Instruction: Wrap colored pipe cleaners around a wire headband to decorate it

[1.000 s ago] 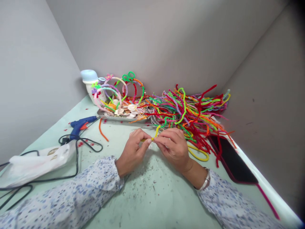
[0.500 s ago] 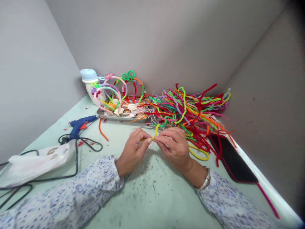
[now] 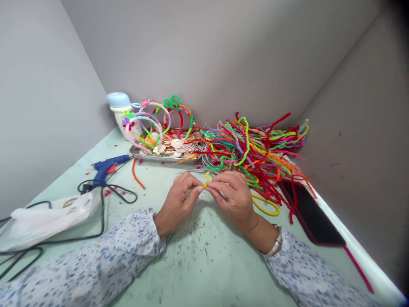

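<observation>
Between my two hands, over the middle of the table, is a yellow pipe cleaner (image 3: 207, 177) with a short end sticking up. My left hand (image 3: 181, 198) pinches it between thumb and forefinger. Close against it, the fingertips of my right hand (image 3: 232, 194) are closed on the same pipe cleaner. A longer yellow loop (image 3: 270, 212) lies on the table beyond my right hand; whether it joins the held piece is hidden. Just behind my hands is a coil of grey wire (image 3: 209, 161).
A heap of coloured pipe cleaners (image 3: 255, 140) lies at the back right, partly over a dark tablet-like board (image 3: 315, 219). A metal tray (image 3: 159, 158) holds shells and decorated hoops (image 3: 159, 123). Leftward are a bottle (image 3: 119, 102), a blue glue gun (image 3: 104, 169), black cable and a white plastic bag (image 3: 54, 219).
The upright yellow end now looks shorter and leans slightly left. Both hands stay in nearly the same place, still pinching.
</observation>
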`<control>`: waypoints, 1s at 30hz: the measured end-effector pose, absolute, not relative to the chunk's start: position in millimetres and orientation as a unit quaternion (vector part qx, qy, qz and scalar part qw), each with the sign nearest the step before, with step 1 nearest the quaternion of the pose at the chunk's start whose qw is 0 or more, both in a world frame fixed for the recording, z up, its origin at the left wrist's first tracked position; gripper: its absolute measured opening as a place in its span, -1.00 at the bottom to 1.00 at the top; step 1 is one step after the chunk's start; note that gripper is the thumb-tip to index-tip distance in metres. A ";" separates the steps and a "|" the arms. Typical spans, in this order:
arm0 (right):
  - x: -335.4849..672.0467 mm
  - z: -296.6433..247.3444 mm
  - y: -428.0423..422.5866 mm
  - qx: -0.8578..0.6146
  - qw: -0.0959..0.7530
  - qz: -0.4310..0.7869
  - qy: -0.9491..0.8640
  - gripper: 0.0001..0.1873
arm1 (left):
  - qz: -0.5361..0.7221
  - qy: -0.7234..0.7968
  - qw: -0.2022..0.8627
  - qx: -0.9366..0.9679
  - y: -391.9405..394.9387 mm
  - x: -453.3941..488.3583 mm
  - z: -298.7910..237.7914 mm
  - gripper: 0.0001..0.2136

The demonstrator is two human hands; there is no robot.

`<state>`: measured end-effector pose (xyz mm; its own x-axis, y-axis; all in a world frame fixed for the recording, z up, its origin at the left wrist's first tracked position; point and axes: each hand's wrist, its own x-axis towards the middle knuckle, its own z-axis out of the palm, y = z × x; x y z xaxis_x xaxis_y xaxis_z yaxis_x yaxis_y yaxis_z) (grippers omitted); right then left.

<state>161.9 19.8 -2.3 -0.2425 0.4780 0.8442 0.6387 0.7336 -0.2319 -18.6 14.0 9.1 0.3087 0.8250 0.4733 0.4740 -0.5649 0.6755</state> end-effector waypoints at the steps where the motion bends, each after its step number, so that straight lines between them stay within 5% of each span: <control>1: 161.8 -2.4 19.8 -0.357 0.502 -0.074 -0.784 -0.92 | 0.414 0.417 0.210 0.781 13.9 -18.6 9.1 -0.85; 20: 158.6 -2.8 22.8 -0.377 0.419 -0.022 -0.826 -0.95 | 0.395 0.409 0.153 0.808 17.4 -19.3 4.5 -0.86; 30: 164.7 -2.2 25.3 -0.357 0.405 0.144 -0.829 -0.96 | 0.373 0.393 0.148 0.827 18.8 -20.1 2.5 -0.85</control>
<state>164.7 25.3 -2.2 -0.4166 0.7093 0.5687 0.4757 0.7031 -0.5285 -20.1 18.8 2.5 0.4127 0.7601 0.5019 0.5393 -0.6479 0.5379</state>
